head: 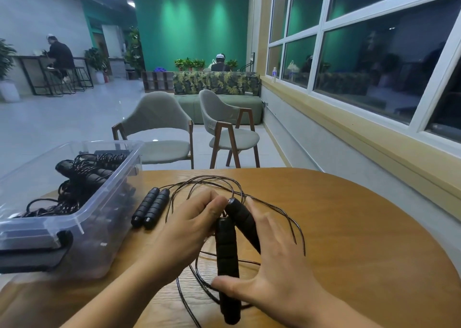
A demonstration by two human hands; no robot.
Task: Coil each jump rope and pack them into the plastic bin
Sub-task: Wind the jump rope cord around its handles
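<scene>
on wooden table (349, 228), centre: left hand (189, 228) curls fingertips onto tops of 2 black handles (227, 248); right hand (272, 272) spread open, thumb against them, likely squaring pair before coiling loose cord (208, 177). plastic bin (99, 228) just left, part filled.

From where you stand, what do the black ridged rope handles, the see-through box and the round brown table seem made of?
Black ridged rope handles: likely foam, matte, segmented grip. See-through box: clear plastic, glossy; the ropes inside show through. Round brown table: wood or wood-look veneer, visible grain, slight sheen.
</scene>
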